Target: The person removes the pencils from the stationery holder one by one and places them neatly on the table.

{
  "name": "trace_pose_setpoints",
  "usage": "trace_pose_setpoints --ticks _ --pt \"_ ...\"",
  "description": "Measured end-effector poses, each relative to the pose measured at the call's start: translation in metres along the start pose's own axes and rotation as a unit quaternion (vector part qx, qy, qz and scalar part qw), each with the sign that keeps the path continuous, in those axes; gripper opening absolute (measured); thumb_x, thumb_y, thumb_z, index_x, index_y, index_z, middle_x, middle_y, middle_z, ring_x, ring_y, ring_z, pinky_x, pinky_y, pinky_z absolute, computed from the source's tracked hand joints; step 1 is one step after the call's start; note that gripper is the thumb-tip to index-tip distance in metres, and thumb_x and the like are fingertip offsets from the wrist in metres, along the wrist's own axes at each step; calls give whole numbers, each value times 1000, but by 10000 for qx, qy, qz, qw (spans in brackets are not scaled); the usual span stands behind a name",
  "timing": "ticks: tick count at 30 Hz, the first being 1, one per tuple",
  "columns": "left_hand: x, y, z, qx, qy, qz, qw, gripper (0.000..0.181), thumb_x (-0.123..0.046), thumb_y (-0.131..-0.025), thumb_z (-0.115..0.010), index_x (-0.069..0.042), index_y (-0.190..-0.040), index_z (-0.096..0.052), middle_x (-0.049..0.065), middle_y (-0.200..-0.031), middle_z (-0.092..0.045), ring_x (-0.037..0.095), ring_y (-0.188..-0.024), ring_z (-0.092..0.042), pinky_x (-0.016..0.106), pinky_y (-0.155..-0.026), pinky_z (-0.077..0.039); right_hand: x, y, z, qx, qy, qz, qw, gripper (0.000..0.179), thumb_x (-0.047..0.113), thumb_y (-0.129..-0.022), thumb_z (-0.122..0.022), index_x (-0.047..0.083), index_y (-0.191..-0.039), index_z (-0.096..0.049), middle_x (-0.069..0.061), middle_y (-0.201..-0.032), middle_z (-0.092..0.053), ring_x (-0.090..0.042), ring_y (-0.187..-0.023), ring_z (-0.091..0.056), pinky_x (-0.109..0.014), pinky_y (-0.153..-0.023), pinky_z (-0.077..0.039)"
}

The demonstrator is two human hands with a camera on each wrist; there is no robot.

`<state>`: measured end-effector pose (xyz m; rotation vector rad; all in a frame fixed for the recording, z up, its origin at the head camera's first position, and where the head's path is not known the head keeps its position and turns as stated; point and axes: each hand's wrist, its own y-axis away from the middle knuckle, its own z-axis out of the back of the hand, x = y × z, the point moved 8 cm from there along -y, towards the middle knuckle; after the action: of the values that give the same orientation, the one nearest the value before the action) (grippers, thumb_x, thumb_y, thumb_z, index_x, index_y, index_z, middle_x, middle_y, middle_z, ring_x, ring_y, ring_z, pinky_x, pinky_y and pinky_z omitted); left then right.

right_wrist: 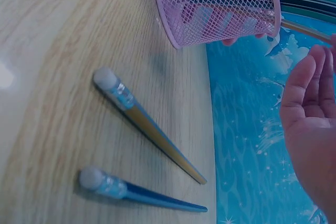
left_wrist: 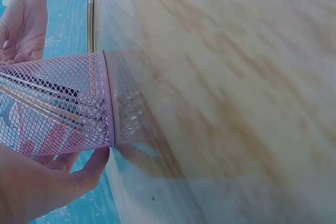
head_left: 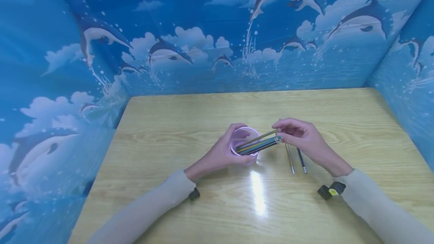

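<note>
My left hand (head_left: 220,151) grips a pink mesh pencil cup (left_wrist: 58,69), tilted with its mouth toward my right hand (head_left: 305,138). Several pencils (head_left: 260,146) lean together inside, their ends sticking out past the rim. Between thumb and fingers my right hand pinches the outer end of one yellowish pencil (right_wrist: 304,29), whose other end is inside the cup. On the table under the right hand lie two more pencils, a gold one (right_wrist: 160,140) and a dark blue one (right_wrist: 157,198), with white erasers pointing toward me.
The wooden table (head_left: 169,123) has rounded far corners and a bright light reflection in front of the cup. Blue dolphin-print cloth (head_left: 203,70) hangs behind it and at both sides. A black strap device (head_left: 330,190) sits at the right wrist.
</note>
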<state>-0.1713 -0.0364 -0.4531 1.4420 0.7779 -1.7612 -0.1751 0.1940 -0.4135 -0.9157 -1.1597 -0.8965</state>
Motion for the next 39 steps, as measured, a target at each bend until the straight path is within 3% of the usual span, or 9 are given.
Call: trace_pose_setpoints --ticks 9,16,20,26,31,39 --pt "0 0 0 6 -30 -60 10000 87 -21 -86 -96 -25 -155 -42 4 -154 -59 27 -143 -57 42 -118 -49 2 -6 -3 -85 77 133 9998 20 -3 -103 -71 -4 -123 -73 -9 -117 -73 -18 -94 -70 -26 -78 -62" --pt "-2 -1 0 41 84 -214 9997 87 -18 -86 -96 -23 -153 -42 8 -155 -58 27 -143 -56 43 -118 -49 10 -9 -2 -225 -249 414 9986 22 -2 -107 -67 -4 -128 -72 -12 -131 -75 -24 -119 -71 -27 -99 -59" --pt "-3 -1 -1 60 139 -265 9995 86 -17 -85 -96 -23 -152 -41 8 -154 -59 29 -142 -58 44 -117 -50 19 -11 2 -648 -457 785 9938 19 -4 -107 -65 -6 -125 -70 -13 -126 -77 -23 -117 -72 -28 -102 -57" --pt "-2 0 -4 213 492 -316 9981 84 -13 -88 -93 -15 -152 -39 13 -156 -56 38 -136 -62 45 -115 -52 34 -6 8 -1247 -893 1254 9802 19 -11 -104 -65 -13 -123 -68 -18 -119 -78 -25 -108 -73 -30 -101 -57" --pt "-2 0 -5 192 524 -315 9979 84 -12 -88 -93 -13 -152 -39 14 -156 -57 39 -136 -63 46 -116 -51 45 -4 11 -1436 -1438 1580 9663 20 -15 -104 -60 -20 -123 -62 -25 -116 -76 -29 -105 -75 -35 -99 -61" --pt "0 1 -1 72 336 -210 9992 85 -16 -86 -95 -18 -152 -42 7 -151 -60 34 -134 -63 45 -115 -52 62 -5 17 -1449 -2807 2251 9217 21 -23 -104 -49 -25 -124 -55 -31 -114 -70 -40 -109 -73 -44 -97 -63"
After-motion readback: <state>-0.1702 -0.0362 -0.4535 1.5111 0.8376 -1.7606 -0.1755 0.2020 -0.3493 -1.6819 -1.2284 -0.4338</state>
